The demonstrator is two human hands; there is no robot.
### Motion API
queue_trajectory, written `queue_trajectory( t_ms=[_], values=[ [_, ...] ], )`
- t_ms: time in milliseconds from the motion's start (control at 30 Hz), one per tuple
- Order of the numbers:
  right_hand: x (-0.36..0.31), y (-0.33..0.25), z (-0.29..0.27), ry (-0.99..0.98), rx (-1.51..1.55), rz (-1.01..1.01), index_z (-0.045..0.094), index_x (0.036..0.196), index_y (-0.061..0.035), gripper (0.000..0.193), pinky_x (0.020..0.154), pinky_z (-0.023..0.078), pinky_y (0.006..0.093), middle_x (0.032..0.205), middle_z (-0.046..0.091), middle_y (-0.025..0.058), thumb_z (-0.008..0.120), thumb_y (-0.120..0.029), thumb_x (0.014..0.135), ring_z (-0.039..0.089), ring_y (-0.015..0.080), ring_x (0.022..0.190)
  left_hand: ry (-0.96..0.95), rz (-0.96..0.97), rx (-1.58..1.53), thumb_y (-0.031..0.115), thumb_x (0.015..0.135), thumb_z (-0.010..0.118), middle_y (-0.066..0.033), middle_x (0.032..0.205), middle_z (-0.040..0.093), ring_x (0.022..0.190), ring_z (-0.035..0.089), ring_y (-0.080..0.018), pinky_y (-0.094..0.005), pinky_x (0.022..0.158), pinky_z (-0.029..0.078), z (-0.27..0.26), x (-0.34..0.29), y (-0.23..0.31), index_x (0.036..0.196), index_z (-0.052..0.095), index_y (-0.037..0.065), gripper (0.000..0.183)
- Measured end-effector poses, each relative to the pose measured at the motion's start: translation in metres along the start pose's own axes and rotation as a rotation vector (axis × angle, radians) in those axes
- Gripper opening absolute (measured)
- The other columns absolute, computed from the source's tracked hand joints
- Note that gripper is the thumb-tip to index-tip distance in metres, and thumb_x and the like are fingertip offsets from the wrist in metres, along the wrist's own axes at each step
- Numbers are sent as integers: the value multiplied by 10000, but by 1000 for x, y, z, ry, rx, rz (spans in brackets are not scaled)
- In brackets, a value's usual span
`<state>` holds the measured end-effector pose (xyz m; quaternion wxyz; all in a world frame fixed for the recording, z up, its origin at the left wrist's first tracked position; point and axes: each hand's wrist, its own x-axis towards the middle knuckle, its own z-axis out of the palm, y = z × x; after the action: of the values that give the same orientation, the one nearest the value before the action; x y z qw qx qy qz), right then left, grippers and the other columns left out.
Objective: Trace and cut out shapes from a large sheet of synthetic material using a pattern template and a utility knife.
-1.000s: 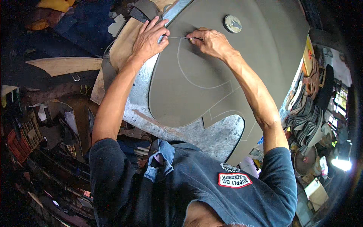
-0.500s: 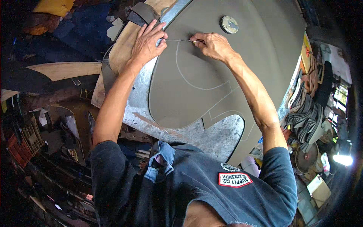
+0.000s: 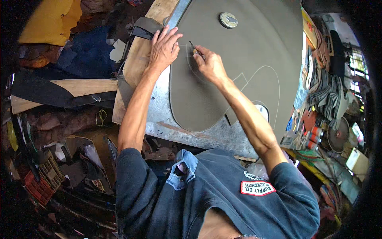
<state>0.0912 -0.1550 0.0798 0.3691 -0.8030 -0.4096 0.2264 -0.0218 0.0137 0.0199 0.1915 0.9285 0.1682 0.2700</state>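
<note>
A large grey-brown sheet, perhaps leather (image 3: 207, 103), lies over a metal-topped bench (image 3: 159, 105), with pale outlines drawn on it. My left hand (image 3: 164, 49) rests palm down with fingers spread along the sheet's left edge. In the closed fingers of my right hand (image 3: 211, 65) is a slim, dark-pointed tool (image 3: 194, 51) with a brass-coloured collar. Its point is directed away from me, near the top of a curved outline; whether it touches the sheet I cannot tell. My right hand covers most of its handle. A round tin (image 3: 229, 20) sits farther back on the sheet.
A dark folded strip (image 3: 147, 28) lies on the wooden board (image 3: 137, 59) beside my left hand. Stacked dark pieces (image 3: 326, 85) stand at the right. Yellow hide (image 3: 47, 24) and blue material (image 3: 85, 49) lie at the far left.
My right hand has come nearer to me along the sheet, and the tool's point has swung from leftward to away from me. My left hand remains at the sheet's edge. The whole view has shifted.
</note>
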Motion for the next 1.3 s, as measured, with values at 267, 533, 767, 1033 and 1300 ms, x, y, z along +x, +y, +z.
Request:
queue_trajectory(
  t_ms=[267, 533, 767, 1033, 1300],
  values=[
    [-8, -12, 28, 98, -81, 31, 653, 1153, 47, 329, 943, 491, 459, 1105, 644, 305, 572, -150, 902, 639, 435, 1029, -144, 40, -48, 130, 928, 518, -82, 1400, 542, 1394, 396, -259, -485, 1152, 252, 23, 2, -1, 1215, 613, 100, 304],
    [-1, -20, 36, 82, -215, 86, 657, 1122, 54, 301, 898, 509, 456, 1046, 666, 291, 599, -122, 885, 653, 431, 996, -210, 131, 4, 108, 889, 561, -98, 1458, 479, 1409, 371, -290, -521, 1165, 217, 24, 3, -6, 1119, 649, 157, 251],
    [-4, -15, 41, 124, -182, 50, 672, 1084, -21, 240, 851, 514, 503, 1003, 659, 276, 591, -137, 890, 644, 446, 948, -213, 107, 15, 138, 886, 582, -81, 1464, 473, 1414, 364, -275, -528, 1165, 226, 29, 6, -4, 1081, 662, 176, 213],
    [-33, -23, 36, 67, -203, 101, 679, 1047, -26, 218, 838, 519, 498, 1006, 665, 256, 590, -155, 894, 648, 434, 945, -229, 102, 60, 172, 922, 568, -41, 1478, 460, 1422, 351, -250, -524, 1173, 228, 29, 4, -4, 1080, 670, 186, 189],
    [-66, -20, 20, 20, -216, 100, 687, 1099, -28, 255, 843, 525, 451, 1028, 682, 227, 594, -162, 903, 665, 402, 941, -270, 81, 86, 116, 913, 537, -26, 1511, 427, 1436, 331, -236, -501, 1188, 211, 29, 5, -2, 1110, 650, 201, 242]
  ],
)
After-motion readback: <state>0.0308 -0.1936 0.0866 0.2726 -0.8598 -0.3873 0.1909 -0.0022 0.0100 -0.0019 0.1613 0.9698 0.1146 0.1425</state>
